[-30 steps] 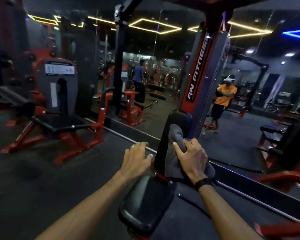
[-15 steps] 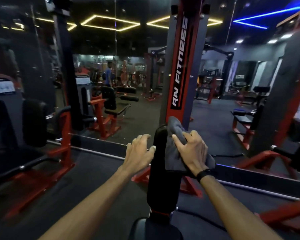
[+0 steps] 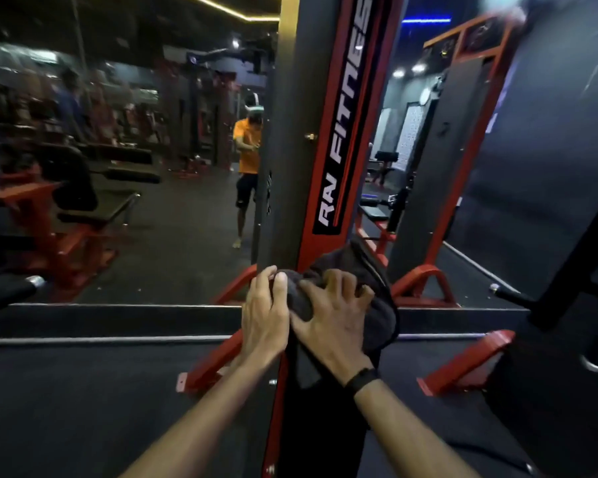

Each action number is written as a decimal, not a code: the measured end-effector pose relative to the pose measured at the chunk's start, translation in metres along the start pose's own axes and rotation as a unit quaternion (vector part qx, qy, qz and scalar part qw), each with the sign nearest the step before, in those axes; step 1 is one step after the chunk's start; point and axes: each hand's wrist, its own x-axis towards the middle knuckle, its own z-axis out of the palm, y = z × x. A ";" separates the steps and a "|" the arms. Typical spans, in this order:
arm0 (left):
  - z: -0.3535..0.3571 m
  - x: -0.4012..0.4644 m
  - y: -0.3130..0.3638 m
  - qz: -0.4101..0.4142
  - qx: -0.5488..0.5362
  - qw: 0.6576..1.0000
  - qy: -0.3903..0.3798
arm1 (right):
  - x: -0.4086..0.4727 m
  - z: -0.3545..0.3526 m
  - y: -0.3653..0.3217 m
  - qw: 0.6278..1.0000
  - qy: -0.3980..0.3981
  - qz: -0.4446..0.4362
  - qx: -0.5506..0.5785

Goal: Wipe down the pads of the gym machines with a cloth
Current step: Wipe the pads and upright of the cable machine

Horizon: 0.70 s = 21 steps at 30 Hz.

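Scanning from the left, you have the mirrored wall [image 3: 152, 208] with its reflected red-framed benches, then the tall grey and red machine column lettered RAV FITNESS [image 3: 311, 139], and at far right another dark machine frame [image 3: 567, 236].

Your left hand [image 3: 265, 319] sits at the near left edge of the upright black padded backrest [image 3: 311, 426]; its fingers [image 3: 263, 281] are curled over the pad's top edge, steadying it, with the thumb touching the cloth. I judge it to be gripping the pad, though the far side of the fingers is hidden. Just right of it, your right hand [image 3: 328, 322] presses the dark grey soft cloth [image 3: 377, 305] onto the top of the pad, fingers spread and bent, pinching folds of fabric.

Risks, as I judge them: the cloth is bunched and much of it hangs off the right side, so a stroke may leave strips of pad unwiped or let the loose end snag. The two hands touch, so your left thumb could trap the cloth. The picture is blurred; a quick head turn could lose the pad.
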 end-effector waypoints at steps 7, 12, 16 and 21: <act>0.003 0.020 -0.035 -0.018 -0.063 0.997 -0.034 | 0.021 0.002 0.019 1.000 0.021 -0.017 0.012; 0.015 0.032 -0.034 0.021 -0.092 0.994 -0.058 | 0.021 0.013 0.086 0.861 0.011 0.376 0.342; 0.049 0.024 -0.027 0.032 -0.101 0.993 -0.051 | 0.022 0.010 0.058 0.944 0.040 0.269 0.187; 0.072 0.022 -0.033 0.057 -0.091 0.994 0.015 | 0.022 0.009 0.042 0.989 0.026 0.109 0.093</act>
